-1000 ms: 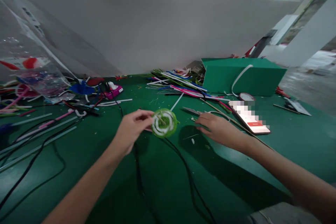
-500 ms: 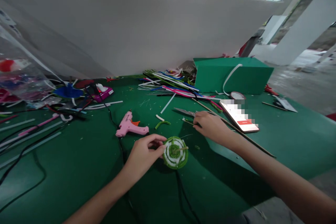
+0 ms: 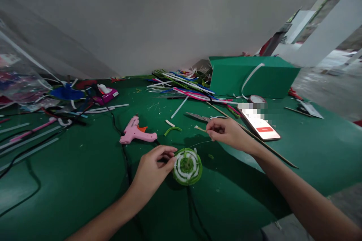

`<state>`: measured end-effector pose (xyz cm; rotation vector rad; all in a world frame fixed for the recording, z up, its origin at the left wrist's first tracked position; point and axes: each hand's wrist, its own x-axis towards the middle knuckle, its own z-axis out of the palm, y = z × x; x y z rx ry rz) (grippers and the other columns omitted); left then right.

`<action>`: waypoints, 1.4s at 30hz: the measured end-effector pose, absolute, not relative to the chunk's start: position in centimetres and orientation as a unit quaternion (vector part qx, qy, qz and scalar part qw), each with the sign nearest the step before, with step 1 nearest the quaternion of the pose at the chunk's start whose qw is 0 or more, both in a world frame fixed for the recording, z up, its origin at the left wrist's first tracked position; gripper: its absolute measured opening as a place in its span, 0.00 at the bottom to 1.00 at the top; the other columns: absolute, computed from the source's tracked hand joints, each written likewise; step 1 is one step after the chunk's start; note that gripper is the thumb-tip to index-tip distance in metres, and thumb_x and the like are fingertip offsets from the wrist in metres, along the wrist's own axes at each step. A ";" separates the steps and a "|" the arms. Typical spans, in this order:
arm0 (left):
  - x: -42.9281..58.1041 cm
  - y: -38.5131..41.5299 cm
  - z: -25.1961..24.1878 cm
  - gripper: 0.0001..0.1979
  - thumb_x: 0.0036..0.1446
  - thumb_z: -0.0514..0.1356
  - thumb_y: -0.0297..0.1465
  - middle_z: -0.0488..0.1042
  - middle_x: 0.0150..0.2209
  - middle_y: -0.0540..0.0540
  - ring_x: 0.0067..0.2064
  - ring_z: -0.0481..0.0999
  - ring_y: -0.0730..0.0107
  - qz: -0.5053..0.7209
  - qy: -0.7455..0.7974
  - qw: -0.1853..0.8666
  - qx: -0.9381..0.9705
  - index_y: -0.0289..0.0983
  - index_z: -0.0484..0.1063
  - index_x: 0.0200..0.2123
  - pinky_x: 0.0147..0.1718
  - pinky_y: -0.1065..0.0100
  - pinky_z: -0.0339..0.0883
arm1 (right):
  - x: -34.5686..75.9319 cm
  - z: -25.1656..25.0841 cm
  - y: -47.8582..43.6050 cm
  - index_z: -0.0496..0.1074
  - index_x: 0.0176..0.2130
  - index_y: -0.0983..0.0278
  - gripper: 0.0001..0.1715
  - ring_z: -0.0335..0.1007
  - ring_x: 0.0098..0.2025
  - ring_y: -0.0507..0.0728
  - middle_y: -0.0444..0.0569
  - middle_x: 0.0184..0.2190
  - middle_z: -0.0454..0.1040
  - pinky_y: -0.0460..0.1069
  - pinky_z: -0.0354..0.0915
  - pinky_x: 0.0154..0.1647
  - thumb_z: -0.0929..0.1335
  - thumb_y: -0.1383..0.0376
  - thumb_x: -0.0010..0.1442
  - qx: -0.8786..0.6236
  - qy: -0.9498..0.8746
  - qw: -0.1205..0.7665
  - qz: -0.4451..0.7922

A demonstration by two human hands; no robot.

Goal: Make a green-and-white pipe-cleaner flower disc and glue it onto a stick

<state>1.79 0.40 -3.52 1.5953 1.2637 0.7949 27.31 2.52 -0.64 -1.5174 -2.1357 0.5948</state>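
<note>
My left hand [image 3: 155, 167] pinches the left rim of a round coil of green and white fuzzy pipe cleaners [image 3: 187, 179], with a short pale stick rising near its middle. My right hand [image 3: 224, 131] is closed, its fingertips on a thin pale stick [image 3: 201, 129] with a whitish tip. A fine clear strand [image 3: 200, 143] runs from near the coil toward the right fingers. Scissors [image 3: 196, 117] lie just beyond that hand, handles partly hidden. A pink glue gun [image 3: 137, 132] rests left of the coil, near green [image 3: 172, 129] and white [image 3: 169, 123] pipe cleaner offcuts.
Behind lies a heap of coloured pipe cleaners [image 3: 181, 83] beside a green box [image 3: 251, 77]. A phone [image 3: 261, 124], a tape roll [image 3: 256, 99] and a long thin stick [image 3: 271, 149] are on the right. Black cables [image 3: 127, 162], loose strips and a plastic bag [image 3: 19, 79] occupy the left.
The view has shifted and tipped downward. My right fingers have turned and drawn together at the pale stick. The coil has tilted slightly in my left hand, and the clear strand now reaches toward my right hand.
</note>
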 end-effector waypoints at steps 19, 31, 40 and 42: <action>1.6 0.2 -3.6 0.11 0.48 0.59 0.27 0.73 0.30 0.49 0.33 0.73 0.68 0.310 0.501 0.509 0.628 0.39 0.57 0.22 0.31 0.69 0.69 | 23.1 -1.9 0.8 0.73 0.35 0.63 0.08 0.70 0.30 0.51 0.44 0.29 0.75 0.43 0.63 0.29 0.63 0.67 0.60 -0.461 -0.789 0.294 0.279; 1.5 0.5 -3.7 0.11 0.48 0.59 0.27 0.73 0.30 0.49 0.32 0.73 0.69 0.312 0.502 0.509 0.626 0.39 0.58 0.22 0.30 0.69 0.68 | 28.7 -0.4 2.5 0.74 0.37 0.62 0.09 0.72 0.30 0.56 0.49 0.31 0.76 0.49 0.66 0.29 0.67 0.62 0.56 -0.638 -0.636 0.425 0.081; 1.6 0.5 -3.5 0.14 0.49 0.59 0.28 0.72 0.30 0.50 0.32 0.72 0.70 0.313 0.510 0.514 0.615 0.40 0.53 0.20 0.28 0.71 0.66 | 26.4 -0.2 1.3 0.75 0.31 0.65 0.10 0.67 0.24 0.50 0.47 0.25 0.75 0.45 0.63 0.23 0.71 0.60 0.51 -0.525 -0.609 0.379 0.459; 1.6 0.5 -3.6 0.14 0.49 0.58 0.28 0.72 0.30 0.50 0.32 0.71 0.70 0.310 0.507 0.508 0.623 0.40 0.53 0.21 0.29 0.71 0.66 | 26.0 -0.3 1.1 0.75 0.29 0.65 0.10 0.67 0.23 0.50 0.46 0.23 0.74 0.44 0.63 0.22 0.70 0.60 0.53 -0.520 -0.614 0.354 0.477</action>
